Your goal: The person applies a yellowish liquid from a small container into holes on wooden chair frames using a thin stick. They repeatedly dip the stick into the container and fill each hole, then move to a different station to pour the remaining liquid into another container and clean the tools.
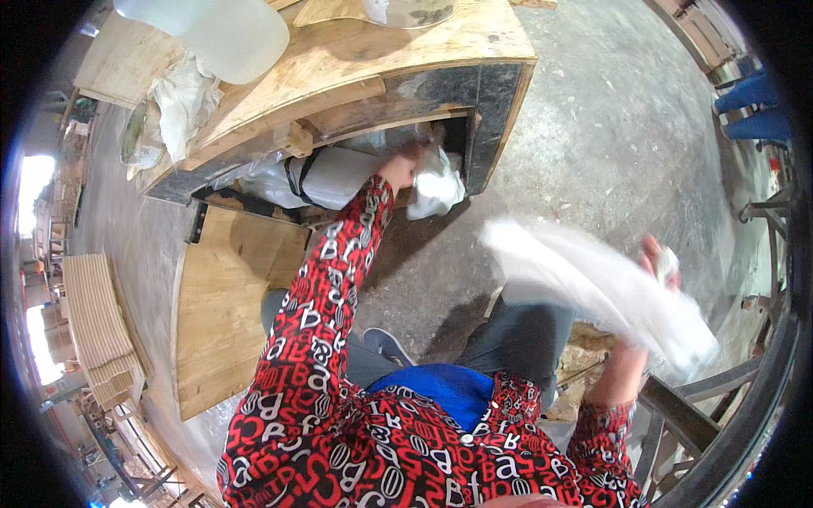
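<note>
My left hand [405, 162] reaches into the open front of a wooden cabinet [505, 110]. Its fingers are in shadow and partly hidden, beside a crumpled white plastic bag [437, 188] that hangs over the opening's lower edge. To its left in the compartment lies a white wrapped bundle [337, 176] with a black strap round it. On the right, my right hand [662, 264] is closed on a long white sheet [584, 279], smeared by motion; whether it is cloth or plastic I cannot tell. The sheet spreads in the air above my right knee.
A wooden door panel [233, 292] hangs open below the cabinet's left side. On top stand a translucent plastic container [241, 38] and crumpled white plastic [182, 102]. Dark metal framework [690, 419] is close by my right arm. Stacked cardboard [102, 326] stands at far left; another person's blue-trousered legs [758, 106] show at far right.
</note>
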The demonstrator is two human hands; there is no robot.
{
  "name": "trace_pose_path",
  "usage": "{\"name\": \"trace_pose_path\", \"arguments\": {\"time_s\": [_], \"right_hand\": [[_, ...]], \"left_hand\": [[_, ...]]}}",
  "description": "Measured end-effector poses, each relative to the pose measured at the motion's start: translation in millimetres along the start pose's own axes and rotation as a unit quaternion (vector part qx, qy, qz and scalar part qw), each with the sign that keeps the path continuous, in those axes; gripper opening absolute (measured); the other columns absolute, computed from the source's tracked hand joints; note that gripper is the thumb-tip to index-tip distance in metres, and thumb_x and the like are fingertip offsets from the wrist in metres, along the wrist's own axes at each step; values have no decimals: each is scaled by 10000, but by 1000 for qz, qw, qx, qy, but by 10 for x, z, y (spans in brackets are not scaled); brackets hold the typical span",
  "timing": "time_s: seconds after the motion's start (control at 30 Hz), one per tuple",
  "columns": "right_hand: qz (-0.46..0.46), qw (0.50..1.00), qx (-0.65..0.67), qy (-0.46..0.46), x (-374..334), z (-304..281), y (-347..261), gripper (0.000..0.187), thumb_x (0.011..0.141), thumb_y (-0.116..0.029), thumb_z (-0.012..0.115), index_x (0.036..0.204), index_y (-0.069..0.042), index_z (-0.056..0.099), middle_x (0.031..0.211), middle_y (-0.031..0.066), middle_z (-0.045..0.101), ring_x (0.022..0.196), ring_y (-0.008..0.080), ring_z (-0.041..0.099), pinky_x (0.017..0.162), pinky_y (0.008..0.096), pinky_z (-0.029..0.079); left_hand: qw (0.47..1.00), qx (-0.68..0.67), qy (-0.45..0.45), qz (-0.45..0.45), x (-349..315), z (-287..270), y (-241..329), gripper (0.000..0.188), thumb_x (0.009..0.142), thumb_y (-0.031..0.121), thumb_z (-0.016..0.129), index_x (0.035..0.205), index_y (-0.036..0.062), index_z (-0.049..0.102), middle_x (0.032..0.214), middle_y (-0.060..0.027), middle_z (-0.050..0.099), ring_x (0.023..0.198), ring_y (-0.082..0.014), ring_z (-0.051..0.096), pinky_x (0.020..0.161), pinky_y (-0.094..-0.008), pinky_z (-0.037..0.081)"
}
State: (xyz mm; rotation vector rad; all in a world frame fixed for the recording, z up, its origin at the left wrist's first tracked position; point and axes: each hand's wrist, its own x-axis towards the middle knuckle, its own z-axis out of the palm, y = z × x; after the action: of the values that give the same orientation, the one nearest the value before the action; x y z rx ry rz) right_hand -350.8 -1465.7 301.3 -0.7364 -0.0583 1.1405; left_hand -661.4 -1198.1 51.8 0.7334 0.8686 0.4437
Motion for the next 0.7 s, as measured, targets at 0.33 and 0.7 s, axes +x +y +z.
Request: {"name": "trace_pose_path", "arguments": {"time_s": [0.33, 0.7], "right_hand": [[189, 702, -651, 217, -1390, -2154, -760, 236, 865, -259, 477, 996, -67, 522, 881, 76, 503, 736, 206, 481, 660, 340, 423], [237, 774, -567, 153, -1340, -1391, -703, 455, 851, -286, 508, 1209, -9, 477, 1068, 117, 547, 990, 214, 525, 820, 334, 440]], "left_hand": [[724, 684, 44, 83, 376, 270, 735, 260, 884, 263, 460, 956, 52, 594, 850, -78, 596, 789, -239, 583, 697, -363, 471], [653, 672, 282, 206, 555, 112, 968, 274, 856, 260, 497, 989, 36, 583, 928, -136, 600, 863, -284, 580, 753, -395, 466]]}}
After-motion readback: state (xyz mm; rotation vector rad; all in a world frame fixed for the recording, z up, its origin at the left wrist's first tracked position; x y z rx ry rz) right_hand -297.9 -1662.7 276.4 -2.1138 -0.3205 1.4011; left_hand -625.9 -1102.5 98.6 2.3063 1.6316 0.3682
